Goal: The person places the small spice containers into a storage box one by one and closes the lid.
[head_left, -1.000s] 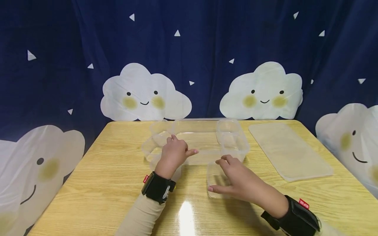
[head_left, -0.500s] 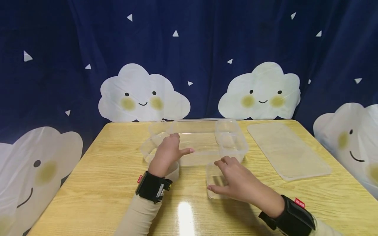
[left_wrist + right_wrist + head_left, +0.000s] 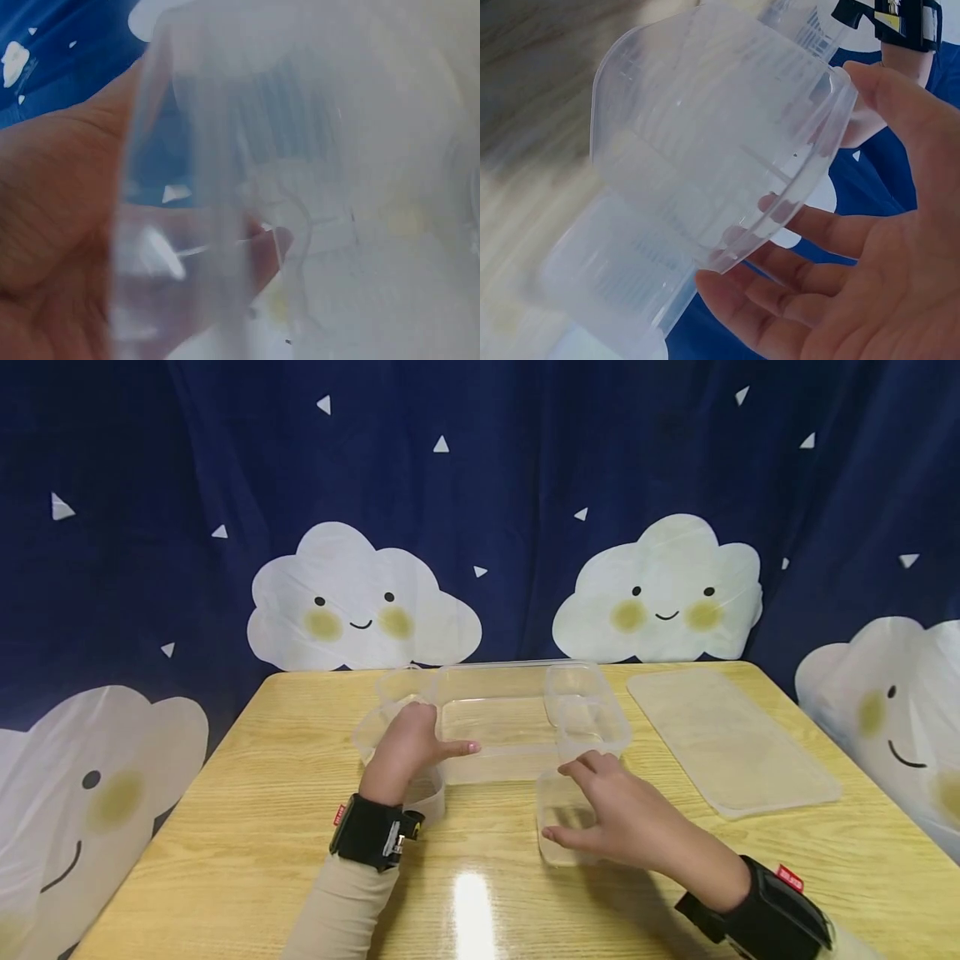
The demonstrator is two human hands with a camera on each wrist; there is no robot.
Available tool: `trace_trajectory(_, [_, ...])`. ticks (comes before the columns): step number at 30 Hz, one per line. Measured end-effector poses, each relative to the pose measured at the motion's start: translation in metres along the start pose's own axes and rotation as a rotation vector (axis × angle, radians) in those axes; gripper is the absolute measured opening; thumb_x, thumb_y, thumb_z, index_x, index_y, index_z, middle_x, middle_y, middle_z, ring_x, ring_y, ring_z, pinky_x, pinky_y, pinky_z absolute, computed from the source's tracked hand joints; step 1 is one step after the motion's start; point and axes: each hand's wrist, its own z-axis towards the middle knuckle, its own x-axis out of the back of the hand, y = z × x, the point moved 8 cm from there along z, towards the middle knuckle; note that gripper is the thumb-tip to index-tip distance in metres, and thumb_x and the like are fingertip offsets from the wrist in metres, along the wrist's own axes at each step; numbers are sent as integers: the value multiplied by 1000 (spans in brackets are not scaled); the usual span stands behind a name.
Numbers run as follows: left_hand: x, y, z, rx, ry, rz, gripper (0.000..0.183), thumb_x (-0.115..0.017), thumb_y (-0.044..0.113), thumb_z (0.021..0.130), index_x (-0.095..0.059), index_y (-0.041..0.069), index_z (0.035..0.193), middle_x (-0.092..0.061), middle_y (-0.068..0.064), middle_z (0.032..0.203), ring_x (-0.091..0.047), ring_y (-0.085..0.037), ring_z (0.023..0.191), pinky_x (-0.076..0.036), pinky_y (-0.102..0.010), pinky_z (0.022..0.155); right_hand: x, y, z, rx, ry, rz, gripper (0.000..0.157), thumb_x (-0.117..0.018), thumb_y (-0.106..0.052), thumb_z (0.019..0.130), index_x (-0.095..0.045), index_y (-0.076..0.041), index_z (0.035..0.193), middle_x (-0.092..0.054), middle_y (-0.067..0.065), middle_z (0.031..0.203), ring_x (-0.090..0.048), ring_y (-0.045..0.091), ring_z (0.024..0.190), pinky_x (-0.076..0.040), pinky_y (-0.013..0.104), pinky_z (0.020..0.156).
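Observation:
In the head view my right hand (image 3: 637, 814) holds the rim of a small clear plastic box (image 3: 557, 822) on the table's near side. The right wrist view shows my thumb at one corner of the box (image 3: 705, 112) and my fingertips (image 3: 716, 289) along the same edge. My left hand (image 3: 405, 743) reaches over a small clear tub (image 3: 429, 797), thumb stretched out to the right; its other fingers are mostly hidden from the head camera. Up close in the left wrist view, clear plastic (image 3: 390, 187) covers part of my left hand (image 3: 60, 217).
Behind both hands stands a large clear container (image 3: 495, 768) with smaller clear boxes (image 3: 573, 693) at its right side. More clear tubs (image 3: 371, 731) stand left of it. A flat translucent lid (image 3: 738, 743) lies on the wooden table (image 3: 262, 827) at the right. A cloud-printed curtain (image 3: 510, 460) hangs behind.
My left hand has shifted to the left, and the small tub under it has slid left too. My right hand and its box have moved slightly right.

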Motion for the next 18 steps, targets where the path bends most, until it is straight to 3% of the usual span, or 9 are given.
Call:
trace_trajectory(6, [-2, 7, -3, -23, -2, 10, 62, -87, 50, 75, -43, 8, 67, -33, -1, 72, -37, -18, 65, -37, -31, 61, 12, 1, 0, 33, 31, -13, 73, -79, -58, 81, -64, -3, 127, -62, 12, 122, -63, 30, 105, -56, 43, 76])
trace_trajectory(18, [-4, 16, -7, -45, 27, 69, 59, -85, 54, 76, -51, 7, 67, -48, -6, 75, -47, -20, 68, -45, -33, 62, 46, -1, 5, 66, 109, -60, 71, -82, -54, 79, -67, -2, 124, -63, 14, 123, -63, 33, 108, -57, 49, 78])
